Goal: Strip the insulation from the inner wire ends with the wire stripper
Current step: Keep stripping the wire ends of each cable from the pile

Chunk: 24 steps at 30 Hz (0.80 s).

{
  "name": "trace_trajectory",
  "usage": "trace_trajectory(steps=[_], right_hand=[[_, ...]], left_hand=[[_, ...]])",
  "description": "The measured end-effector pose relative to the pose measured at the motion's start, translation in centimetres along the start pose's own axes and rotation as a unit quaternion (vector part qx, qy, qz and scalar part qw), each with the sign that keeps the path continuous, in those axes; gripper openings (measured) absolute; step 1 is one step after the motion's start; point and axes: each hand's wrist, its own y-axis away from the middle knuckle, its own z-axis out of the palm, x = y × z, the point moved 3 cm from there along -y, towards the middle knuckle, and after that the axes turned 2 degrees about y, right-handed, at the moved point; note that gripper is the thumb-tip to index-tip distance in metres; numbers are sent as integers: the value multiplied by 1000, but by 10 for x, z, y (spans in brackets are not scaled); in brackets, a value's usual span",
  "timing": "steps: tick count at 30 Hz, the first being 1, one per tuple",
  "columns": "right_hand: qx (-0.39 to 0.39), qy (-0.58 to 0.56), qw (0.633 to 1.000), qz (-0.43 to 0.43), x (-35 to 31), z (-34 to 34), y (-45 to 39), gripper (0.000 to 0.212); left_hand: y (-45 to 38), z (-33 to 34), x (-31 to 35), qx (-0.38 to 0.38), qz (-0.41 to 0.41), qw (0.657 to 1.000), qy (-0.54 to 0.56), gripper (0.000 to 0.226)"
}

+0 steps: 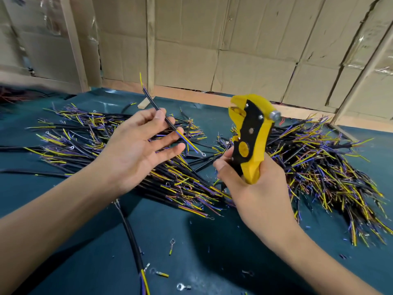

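Left hand (136, 143) pinching cable (164, 119) loosely, other fingers spread, ends presented; right hand (253, 188) wrapped round stripper (252, 137), upright, ready to bite.

Over a table (148, 235) heaped with cut wires, the left hand (136, 150) pinches a black cable (163, 118) while the right hand (253, 188) grips the yellow wire stripper (253, 135) upright.

Light: bright, even, from overhead.
Shadow: dark patch on table (212, 252).
Blur: left edge smeared.
Distortion: wide-angle bowing at borders.
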Motion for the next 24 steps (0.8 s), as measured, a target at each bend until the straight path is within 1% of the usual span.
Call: trace_trajectory(steps=[2, 4, 6, 8, 10, 12, 14, 16, 17, 19, 20, 22, 24], right_hand=[[-23, -63, 998, 3, -6, 3, 2, 13], [-27, -121, 992, 13, -10, 4, 3, 17], [-22, -145, 989, 25, -11, 3, 1, 21], [-24, -155, 987, 33, -11, 3, -1, 19], [-26, -188, 981, 32, -9, 4, -2, 18], [-5, -213, 977, 10, -9, 3, -2, 18], [37, -204, 978, -16, -7, -3, -2, 10], [65, -196, 978, -23, -5, -8, -3, 8], [74, -198, 977, -24, -4, -11, -5, 8], [89, -197, 976, -15, -3, -13, -7, 16], [93, -195, 976, -7, -2, -14, -8, 19], [96, -191, 977, 9, 0, -14, -9, 17], [92, -188, 978, 24, 2, -15, -11, 12]], left_hand=[[2, 4, 2, -12, 19, 1000, -6, 3], [5, 10, 3, -30, 31, 999, -3, 5], [7, 15, 5, -47, 40, 998, 7, 8], [10, 19, 5, -64, 45, 997, 16, 9], [12, 23, 4, -75, 44, 996, 11, 9], [12, 22, 1, -54, 48, 997, -20, 10], [9, 16, -1, 3, 55, 997, -54, 13], [4, 7, -1, 55, 47, 996, -58, 15], [1, 2, -1, 69, 33, 996, -46, 14], [-3, -4, 2, 61, -9, 998, -21, 12], [-5, -6, 4, 49, -30, 998, -21, 15], [-8, -11, 5, 49, -64, 997, -19, 23], [-11, -14, 5, 69, -89, 993, 27, 21]])
